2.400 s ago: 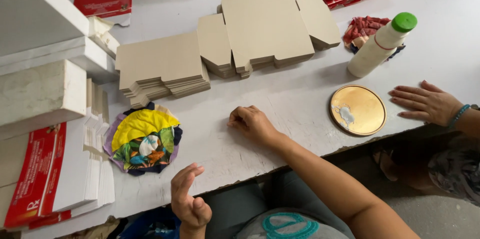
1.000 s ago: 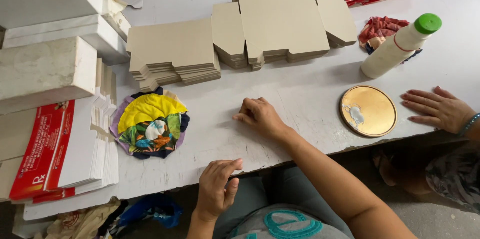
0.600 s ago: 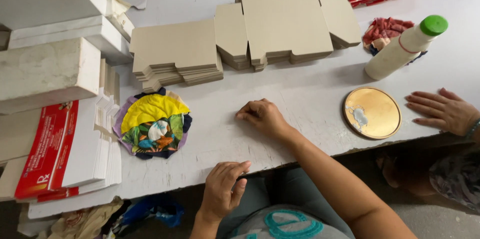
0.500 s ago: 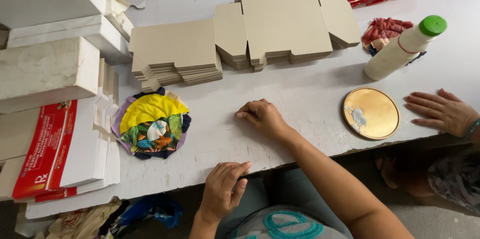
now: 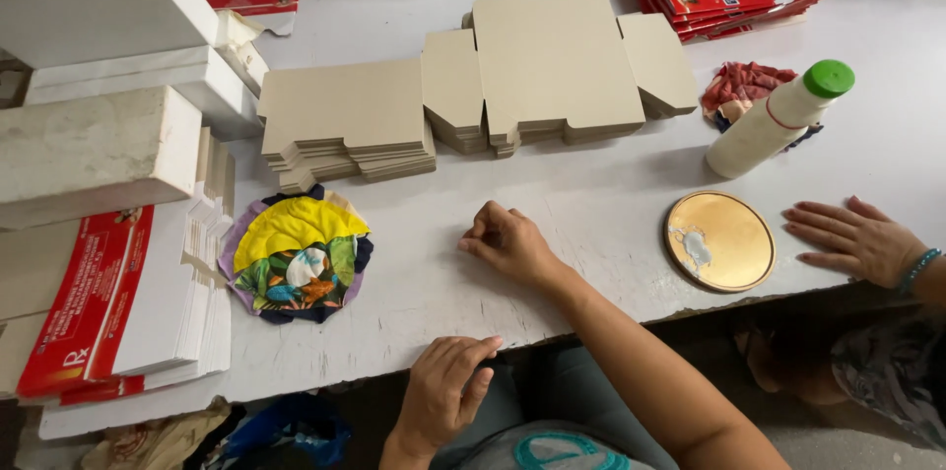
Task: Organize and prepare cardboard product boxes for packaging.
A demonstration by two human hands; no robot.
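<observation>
Left hand (image 5: 445, 393) nearer table edge (image 5: 325, 371) — (empty)

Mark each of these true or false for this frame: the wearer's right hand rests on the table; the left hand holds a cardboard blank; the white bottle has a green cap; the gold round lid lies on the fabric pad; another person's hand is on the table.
1. The right hand rests on the white table: true.
2. The left hand holds a cardboard blank: false. It is empty, at the near table edge; the flat cardboard blanks lie stacked farther back.
3. The white bottle has a green cap: true.
4. The gold round lid lies on the colourful fabric pad: false. It lies on the bare table, far to the pad's right.
5. Another person's hand rests on the table: true, beside the lid.
</observation>
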